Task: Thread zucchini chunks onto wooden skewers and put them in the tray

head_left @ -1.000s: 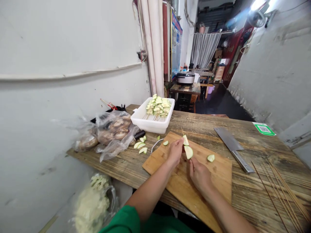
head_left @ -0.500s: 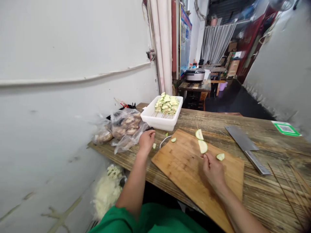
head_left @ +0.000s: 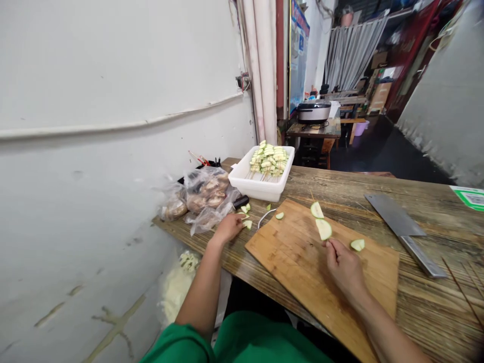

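My right hand [head_left: 342, 264] rests on the wooden cutting board [head_left: 302, 262], fingers pinched on a thin bamboo skewer [head_left: 320, 222] that carries two pale green vegetable slices. One loose slice [head_left: 357, 245] lies just right of that hand. My left hand [head_left: 229, 228] reaches left off the board to a small heap of cut slices [head_left: 245, 216] on the table, its fingers curled over them. What the left fingers hold is hidden.
A white tub [head_left: 260, 184] of finished skewers stands behind the board. Plastic bags of mushrooms [head_left: 200, 196] lie at the left. A cleaver [head_left: 404, 229] rests on the right, spare skewers [head_left: 463, 285] beyond it. A white bag [head_left: 176, 287] sits on the floor.
My left hand left the skewer, went left off the board and settled on the loose slices. My right hand kept the skewer over the board. The view swung left.
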Motion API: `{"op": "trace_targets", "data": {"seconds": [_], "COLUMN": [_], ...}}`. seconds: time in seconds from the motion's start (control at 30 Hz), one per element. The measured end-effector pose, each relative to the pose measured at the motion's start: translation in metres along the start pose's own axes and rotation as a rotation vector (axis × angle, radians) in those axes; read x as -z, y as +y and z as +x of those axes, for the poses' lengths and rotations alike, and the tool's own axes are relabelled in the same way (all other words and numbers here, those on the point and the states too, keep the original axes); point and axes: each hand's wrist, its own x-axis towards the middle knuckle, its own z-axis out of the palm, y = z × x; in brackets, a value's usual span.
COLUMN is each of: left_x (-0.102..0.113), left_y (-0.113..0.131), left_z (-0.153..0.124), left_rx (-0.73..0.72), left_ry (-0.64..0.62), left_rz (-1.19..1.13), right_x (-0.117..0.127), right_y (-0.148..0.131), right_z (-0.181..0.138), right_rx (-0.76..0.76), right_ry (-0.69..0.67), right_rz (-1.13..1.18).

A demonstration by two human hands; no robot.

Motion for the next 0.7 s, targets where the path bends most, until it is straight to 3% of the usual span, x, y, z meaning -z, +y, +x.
{"op": "trace_targets", "data": {"seconds": [0.1, 0.23, 0.47, 0.5, 0.57, 0.63, 0.7], "left_x": [0.007, 0.002, -0.003, -0.002, -0.003, -0.012, -0.028], "left_y": [0.0, 0.0, 0.006, 0.013, 0.035, 0.065, 0.095], "left_z": [0.007, 0.019, 0.012, 0.011, 0.009, 0.009, 0.009], "left_rx": [0.042, 0.015, 0.046, 0.062, 0.105, 0.155, 0.203], "left_ry": [0.097, 0.082, 0.184, 0.226, 0.266, 0.136, -0.049], "left_rz": [0.049, 0.129, 0.034, -0.081, -0.543, -1.158, -1.477], "right_x": [0.0, 0.001, -0.002, -0.002, -0.003, -0.003, -0.002], "right_y": [-0.001, -0.001, 0.0, -0.001, -0.004, -0.007, -0.009], "right_z": [0.0, -0.001, -0.002, -0.003, -0.005, -0.006, -0.005], "right_rx": [-0.001, -0.02, -0.014, -0.006, 0.036, 0.1, 0.141], "right_ry": [-0.002, -0.009, -0.012, -0.008, -0.02, -0.07, -0.106], "right_rz": [0.01, 0.036, 0.038, 0.033, 0.041, 0.067, 0.08]}}
